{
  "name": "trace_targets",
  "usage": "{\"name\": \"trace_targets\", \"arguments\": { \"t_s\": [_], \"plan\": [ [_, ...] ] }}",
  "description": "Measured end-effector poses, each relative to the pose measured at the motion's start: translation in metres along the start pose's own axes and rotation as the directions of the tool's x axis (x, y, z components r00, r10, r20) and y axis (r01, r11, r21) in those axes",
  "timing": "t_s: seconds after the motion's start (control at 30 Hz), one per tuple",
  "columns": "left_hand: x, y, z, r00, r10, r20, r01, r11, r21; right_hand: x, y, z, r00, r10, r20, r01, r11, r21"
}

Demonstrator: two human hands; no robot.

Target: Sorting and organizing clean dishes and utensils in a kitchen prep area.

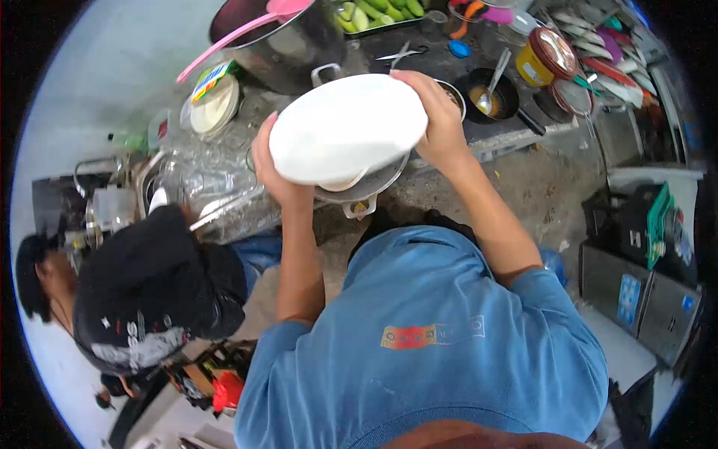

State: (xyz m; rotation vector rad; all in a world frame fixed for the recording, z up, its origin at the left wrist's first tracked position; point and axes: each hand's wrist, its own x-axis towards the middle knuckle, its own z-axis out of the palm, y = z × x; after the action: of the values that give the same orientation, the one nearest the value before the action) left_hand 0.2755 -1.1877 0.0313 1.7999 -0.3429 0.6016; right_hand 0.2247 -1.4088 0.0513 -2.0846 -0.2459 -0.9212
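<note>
A plain white oval plate (348,126) is held up in front of me, tilted, above the counter's front edge. My left hand (280,168) grips its left end, and my right hand (436,115) has hold of the right end near the upper rim. Beneath the plate is a wide grey metal pot (387,178) with loop handles, mostly covered from view. Part of a round, pale-rimmed dish (345,182) shows inside that pot.
A large metal stockpot (291,53) holds a pink ladle (235,39). Scissors (401,55), a black saucepan (510,101) and a yellow tub (538,62) stand rightward. At left, a person in black (146,280) works beside clear glassware (207,174). Green vegetables (376,12) fill a tray behind.
</note>
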Motion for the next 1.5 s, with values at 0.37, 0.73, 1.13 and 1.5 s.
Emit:
{"name": "trace_targets", "arguments": {
  "t_s": [0.37, 0.73, 1.13, 1.5],
  "plan": [
    [-0.03, 0.061, 0.049, 0.961, 0.045, 0.273, 0.018, 0.975, -0.224, -0.068, -0.048, -0.099, 0.949, 0.288, -0.128, -0.302, 0.947, -0.108],
    [-0.146, 0.187, 0.218, 0.46, 0.046, 0.887, 0.342, 0.912, -0.225, -0.22, -0.042, -0.302, 0.502, 0.668, -0.55, -0.694, 0.69, 0.205],
    [-0.283, 0.352, 0.417, 0.231, 0.183, 0.956, 0.389, 0.883, -0.263, -0.318, -0.038, -0.528, 0.242, 0.781, -0.575, -0.613, 0.583, 0.533],
    [-0.303, 0.37, 0.615, 0.09, 0.119, 0.989, 0.456, 0.878, -0.147, -0.295, 0.096, -0.648, 0.289, 0.786, -0.547, -0.609, 0.592, 0.528]
  ]
}}
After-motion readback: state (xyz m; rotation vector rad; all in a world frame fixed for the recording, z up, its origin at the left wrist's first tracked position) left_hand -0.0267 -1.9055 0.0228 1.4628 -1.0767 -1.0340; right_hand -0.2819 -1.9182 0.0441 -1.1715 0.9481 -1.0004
